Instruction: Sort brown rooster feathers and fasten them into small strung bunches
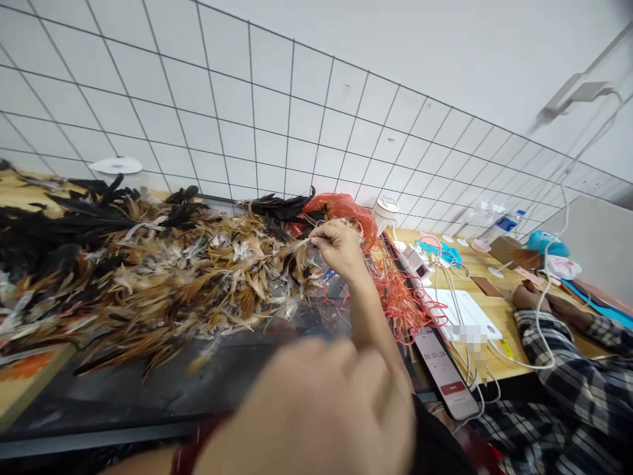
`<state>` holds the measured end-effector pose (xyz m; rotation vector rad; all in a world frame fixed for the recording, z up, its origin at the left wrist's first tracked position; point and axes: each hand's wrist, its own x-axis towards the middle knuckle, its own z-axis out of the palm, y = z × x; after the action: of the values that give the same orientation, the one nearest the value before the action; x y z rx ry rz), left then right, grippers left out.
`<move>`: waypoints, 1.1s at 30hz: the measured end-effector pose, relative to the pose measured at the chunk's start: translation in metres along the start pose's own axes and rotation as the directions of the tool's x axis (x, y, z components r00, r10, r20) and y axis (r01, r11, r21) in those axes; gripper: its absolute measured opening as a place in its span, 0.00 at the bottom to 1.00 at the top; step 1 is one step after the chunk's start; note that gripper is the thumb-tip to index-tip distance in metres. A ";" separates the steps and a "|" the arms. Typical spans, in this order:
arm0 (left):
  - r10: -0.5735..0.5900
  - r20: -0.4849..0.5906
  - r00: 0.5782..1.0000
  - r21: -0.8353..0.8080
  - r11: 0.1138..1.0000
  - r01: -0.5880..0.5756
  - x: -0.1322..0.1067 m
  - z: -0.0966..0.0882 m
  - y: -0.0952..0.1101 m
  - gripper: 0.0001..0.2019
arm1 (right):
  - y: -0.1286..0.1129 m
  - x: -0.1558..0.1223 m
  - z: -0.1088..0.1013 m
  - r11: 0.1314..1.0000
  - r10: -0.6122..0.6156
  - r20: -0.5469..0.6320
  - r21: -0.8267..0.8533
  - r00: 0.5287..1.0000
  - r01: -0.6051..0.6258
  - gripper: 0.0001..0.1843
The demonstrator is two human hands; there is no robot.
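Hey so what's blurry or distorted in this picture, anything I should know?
Head view: the left hand is heavily blurred, from motion or nearness I can't tell; the right hand and feathers look clearer. Also in the head view: the wire grid looks skewed, and a small patch beside the phone is pixelated.

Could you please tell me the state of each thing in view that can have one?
Right hand: thumb and finger pinching a pale feather
Left hand: motion-blurred, grip unclear
Feather pile: loose, spread out
Red cords: tangled
Red plastic bag: crumpled
Phone: screen on, timer showing 00:01:24
Bottle: blue cap on
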<state>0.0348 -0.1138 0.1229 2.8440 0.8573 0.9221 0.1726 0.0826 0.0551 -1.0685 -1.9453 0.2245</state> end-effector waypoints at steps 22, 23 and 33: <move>-0.568 0.309 0.763 -0.860 0.175 0.479 0.045 0.046 -0.181 0.21 | -0.012 -0.003 -0.006 0.987 -0.135 -0.067 -0.094 0.989 0.128 0.09; -0.559 0.315 0.767 -0.857 0.179 0.483 0.043 0.044 -0.180 0.21 | -0.014 -0.004 -0.007 0.986 -0.140 -0.069 -0.101 0.988 0.133 0.10; -0.660 -0.097 0.745 -0.501 0.679 0.536 0.038 0.025 -0.174 0.12 | -0.018 -0.011 0.000 0.996 -0.060 0.070 -0.060 0.996 0.065 0.13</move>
<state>-0.0120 0.0567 0.0892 1.8575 1.3030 1.2072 0.1640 0.0632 0.0577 -1.0503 -2.0555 0.1693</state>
